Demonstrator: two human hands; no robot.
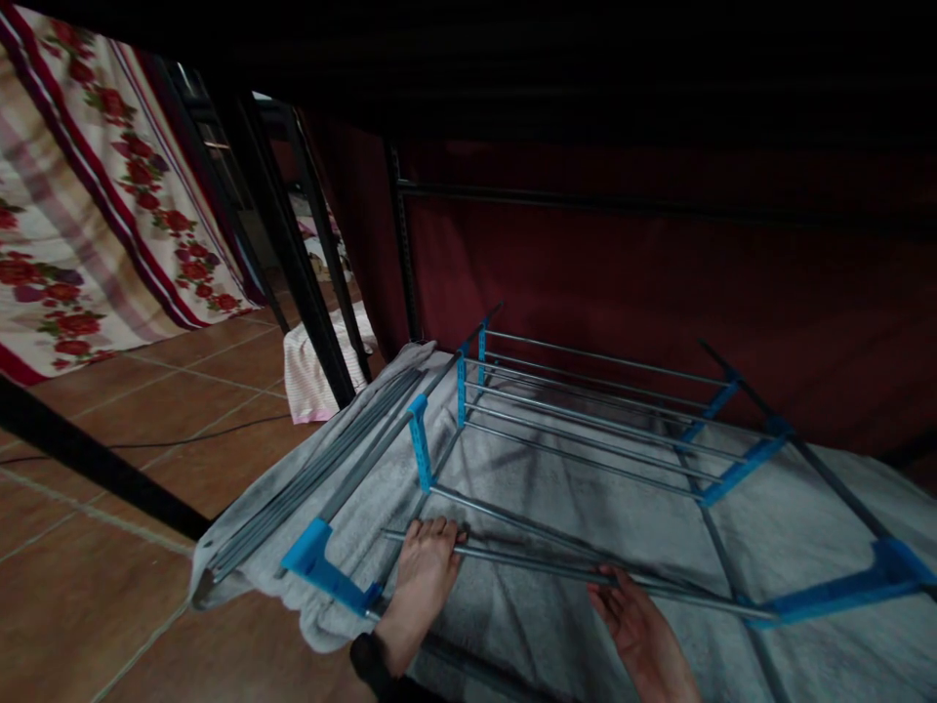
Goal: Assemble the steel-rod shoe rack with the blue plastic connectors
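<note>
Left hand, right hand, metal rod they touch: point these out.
Left hand (426,560): head view, back of hand.
Right hand (633,617): head view, middle of hand.
Metal rod (527,560): head view, stretch between hands.

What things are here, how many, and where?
Blanket: one, grey, centre
Rack: one, grey, on blanket
Brackets: at least seven, blue, on rack
Held rod: at least one, grey, front
Loose rods: several, grey, blanket's left
Back cloth: one, maroon, behind rack
Posts: several, black, mostly left
Floral cloth: one, multicoloured, far left
Striped cloth: one, pale, beyond posts
Floor: one, brown tiled, left
Cable: one, black, on floor
Wristband: one, black, left wrist
Left hand: one, on held rod
Right hand: one, on held rod
</note>
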